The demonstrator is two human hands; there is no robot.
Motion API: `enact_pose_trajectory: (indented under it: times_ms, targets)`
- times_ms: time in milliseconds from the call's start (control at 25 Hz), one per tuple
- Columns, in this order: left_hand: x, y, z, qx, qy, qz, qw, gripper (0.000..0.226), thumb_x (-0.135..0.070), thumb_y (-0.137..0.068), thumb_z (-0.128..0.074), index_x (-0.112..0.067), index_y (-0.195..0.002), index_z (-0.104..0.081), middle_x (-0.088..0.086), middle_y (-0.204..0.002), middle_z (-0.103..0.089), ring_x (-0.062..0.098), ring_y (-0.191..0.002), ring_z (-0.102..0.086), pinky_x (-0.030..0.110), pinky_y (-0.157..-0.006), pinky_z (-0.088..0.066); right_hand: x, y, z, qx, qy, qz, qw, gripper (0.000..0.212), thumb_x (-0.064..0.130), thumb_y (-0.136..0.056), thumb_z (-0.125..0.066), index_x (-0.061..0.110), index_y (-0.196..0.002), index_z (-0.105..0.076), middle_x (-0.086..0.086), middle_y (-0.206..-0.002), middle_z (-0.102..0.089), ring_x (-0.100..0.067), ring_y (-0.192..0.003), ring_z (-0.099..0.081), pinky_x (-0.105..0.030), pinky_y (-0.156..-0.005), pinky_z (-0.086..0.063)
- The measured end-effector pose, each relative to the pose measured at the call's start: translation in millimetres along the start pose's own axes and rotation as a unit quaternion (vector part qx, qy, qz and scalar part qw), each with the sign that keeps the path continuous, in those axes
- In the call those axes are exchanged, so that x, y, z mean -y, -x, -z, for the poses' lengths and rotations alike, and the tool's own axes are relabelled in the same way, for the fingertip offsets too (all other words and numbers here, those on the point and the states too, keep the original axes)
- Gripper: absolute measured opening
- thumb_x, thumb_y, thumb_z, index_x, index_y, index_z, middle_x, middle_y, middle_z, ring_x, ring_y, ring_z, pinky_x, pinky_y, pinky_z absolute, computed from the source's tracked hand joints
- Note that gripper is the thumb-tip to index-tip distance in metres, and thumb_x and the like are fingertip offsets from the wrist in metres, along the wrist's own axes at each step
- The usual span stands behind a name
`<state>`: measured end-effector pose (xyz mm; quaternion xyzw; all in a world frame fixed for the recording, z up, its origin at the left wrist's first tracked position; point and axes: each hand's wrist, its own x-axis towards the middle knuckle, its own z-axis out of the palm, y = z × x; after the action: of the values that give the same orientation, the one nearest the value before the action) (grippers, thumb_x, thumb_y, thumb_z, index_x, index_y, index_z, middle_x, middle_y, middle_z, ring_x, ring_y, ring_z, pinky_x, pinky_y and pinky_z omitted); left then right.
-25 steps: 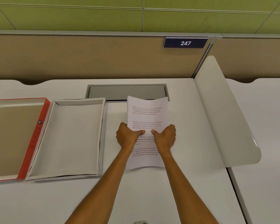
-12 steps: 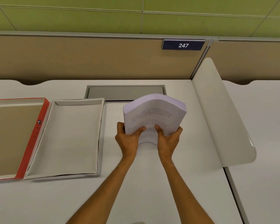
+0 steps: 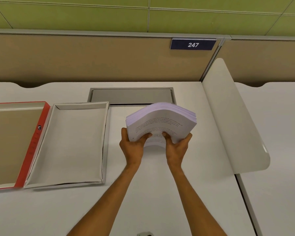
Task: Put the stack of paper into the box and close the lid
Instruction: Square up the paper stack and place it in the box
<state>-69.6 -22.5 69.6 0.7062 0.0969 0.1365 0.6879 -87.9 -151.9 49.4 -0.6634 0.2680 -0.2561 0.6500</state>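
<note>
Open box (image 3: pixel 71 143) left of held paper stack (image 3: pixel 160 123), lid (image 3: pixel 12 143) beyond, divider (image 3: pixel 235 126) right

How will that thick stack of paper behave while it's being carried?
Probably floppy: the stack of paper already arches between the left hand and right hand. Likely heavyish, since it needs both. Loose sheets may slide, as its far edges fan.

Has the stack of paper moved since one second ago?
Yes. The stack of paper, then flat on the desk, is now lifted and bent, held by both hands, right of the open box.
</note>
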Motion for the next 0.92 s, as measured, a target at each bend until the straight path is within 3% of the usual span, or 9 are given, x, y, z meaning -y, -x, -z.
enact_pose_trajectory:
  times_ms: [120, 240, 320, 480, 560, 800, 920]
  targets:
    - [9, -3, 8, 0.017, -0.03, 0.009, 0.999, 0.079, -0.024, -0.063, -0.092, -0.066, -0.11, -0.044, -0.032, -0.102, -0.06, -0.006, -0.1, -0.063, 0.007, -0.075, -0.055, -2, -1, 6, 0.037, 0.027, -0.001, 0.999, 0.086, 0.02, -0.066, -0.091, 0.058, -0.119, -0.035, 0.039, -0.109, -0.055, 0.012, -0.106, -0.056, -0.008, -0.081, -0.054]
    - [18, -5, 15, 0.039, -0.05, 0.019, 0.998, 0.08, -0.028, -0.06, -0.093, -0.048, -0.119, -0.043, -0.02, -0.109, -0.058, 0.011, -0.103, -0.063, 0.012, -0.081, -0.056, -5, 0, 11, 0.07, 0.044, 0.009, 0.997, 0.092, 0.024, -0.063, -0.092, 0.046, -0.13, -0.033, 0.041, -0.113, -0.05, 0.017, -0.108, -0.053, -0.001, -0.082, -0.049]
    - [21, -6, 16, 0.053, -0.054, 0.022, 0.997, 0.083, -0.03, -0.06, -0.093, -0.04, -0.124, -0.043, -0.018, -0.111, -0.058, 0.013, -0.105, -0.062, 0.012, -0.081, -0.057, -4, -1, 12, 0.074, 0.046, 0.004, 0.996, 0.092, 0.026, -0.062, -0.093, 0.042, -0.132, -0.035, 0.039, -0.113, -0.052, 0.016, -0.108, -0.053, -0.001, -0.081, -0.05]
    - [15, -16, 15, 0.073, -0.052, 0.025, 0.996, 0.083, -0.034, -0.059, -0.091, -0.063, -0.114, -0.037, -0.025, -0.111, -0.055, 0.009, -0.105, -0.061, 0.009, -0.078, -0.055, 2, -13, 12, 0.08, 0.055, 0.002, 0.995, 0.086, 0.028, -0.061, -0.092, 0.061, -0.121, -0.039, 0.035, -0.11, -0.057, 0.012, -0.105, -0.057, -0.004, -0.08, -0.052]
    - [16, -24, 16, 0.081, -0.049, 0.027, 0.995, 0.084, -0.032, -0.059, -0.091, -0.063, -0.116, -0.037, -0.022, -0.113, -0.056, 0.01, -0.106, -0.061, 0.013, -0.08, -0.057, 1, -18, 14, 0.086, 0.055, 0.0, 0.995, 0.086, 0.027, -0.061, -0.093, 0.062, -0.119, -0.04, 0.036, -0.108, -0.058, 0.011, -0.104, -0.059, -0.006, -0.079, -0.053]
    - [23, -24, 9, 0.064, -0.032, 0.057, 0.996, 0.075, -0.023, -0.064, -0.092, -0.022, -0.13, -0.056, 0.003, -0.116, -0.068, 0.025, -0.107, -0.066, 0.037, -0.087, -0.06, -5, -14, 7, 0.051, 0.047, -0.014, 0.998, 0.084, 0.03, -0.058, -0.094, 0.05, -0.125, -0.048, 0.032, -0.106, -0.063, 0.006, -0.104, -0.061, -0.011, -0.082, -0.056]
    - [21, -22, 7, 0.049, -0.022, 0.068, 0.996, 0.071, -0.019, -0.063, -0.092, -0.016, -0.127, -0.06, 0.005, -0.113, -0.071, 0.026, -0.105, -0.068, 0.039, -0.084, -0.061, -1, -12, 3, 0.025, 0.054, -0.014, 0.998, 0.081, 0.025, -0.057, -0.095, 0.055, -0.116, -0.049, 0.031, -0.103, -0.064, 0.005, -0.101, -0.062, -0.01, -0.078, -0.056]
